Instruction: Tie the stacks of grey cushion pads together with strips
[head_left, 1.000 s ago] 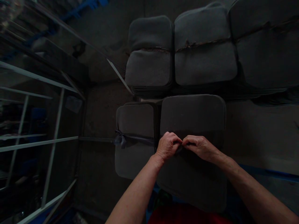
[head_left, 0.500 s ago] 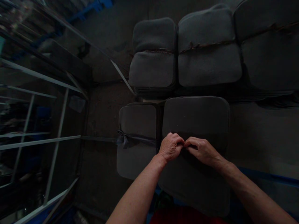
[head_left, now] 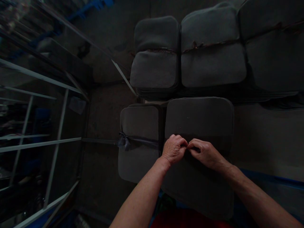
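Both hands meet over the middle of a large stack of dark grey, round-cornered sheets [head_left: 199, 115]. My left hand [head_left: 174, 148] is closed in a pinch, its knuckles turned up. Facing it, my right hand [head_left: 204, 152] also pinches, thumb against forefinger, and the fingertips of the two hands touch or nearly touch. A dark strip [head_left: 217, 142] runs across the stack at the hands' level; the part between my fingers is hidden. Just left stands a smaller stack [head_left: 139, 122], bound with a dark strip tied in a knot [head_left: 124, 141].
Beyond are several tied stacks, including a left one [head_left: 155, 69] and a middle one [head_left: 211, 65]. A pale metal frame [head_left: 59, 141] stands on the left. Blue pallet parts [head_left: 273, 179] show low at the right. The light is dim.
Both hands keep their pinch at almost the same spot, with only a very slight shift of the fingers. The stacks stay put; the view has moved a little.
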